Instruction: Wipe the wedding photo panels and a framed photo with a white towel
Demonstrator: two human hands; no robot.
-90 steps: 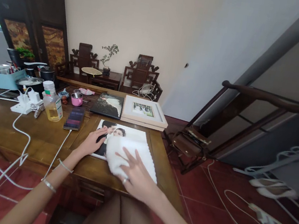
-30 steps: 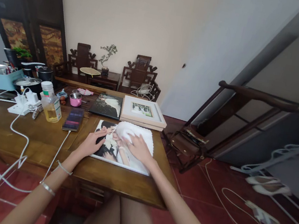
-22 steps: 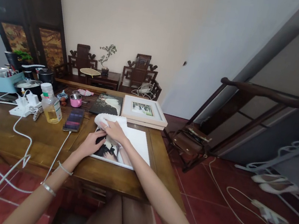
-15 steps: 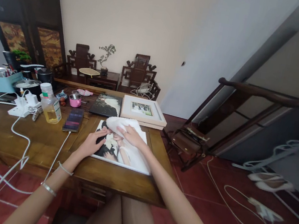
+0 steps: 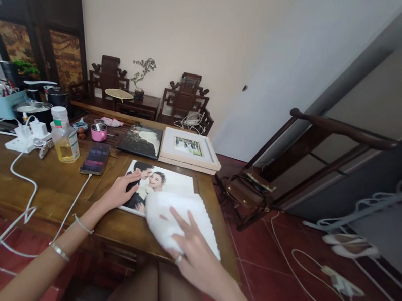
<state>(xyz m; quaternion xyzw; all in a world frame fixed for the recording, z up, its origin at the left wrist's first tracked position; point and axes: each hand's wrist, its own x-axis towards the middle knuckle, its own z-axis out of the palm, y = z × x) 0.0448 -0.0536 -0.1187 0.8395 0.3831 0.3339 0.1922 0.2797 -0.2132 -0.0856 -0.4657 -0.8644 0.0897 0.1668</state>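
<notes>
In the head view, a white rectangular photo panel showing 2 people lies flat on the brown wooden table, its long axis running left to right, its top edge pointing away from the person. The left hand rests unclenched on its left part. The right hand, fingers spread apart, lies on a white fluffy cloth covering the panel's near right part; the cloth's scalloped edge faces right. Beyond lie 1 dark rectangular photo panel and 1 pale wooden picture frame.
</notes>
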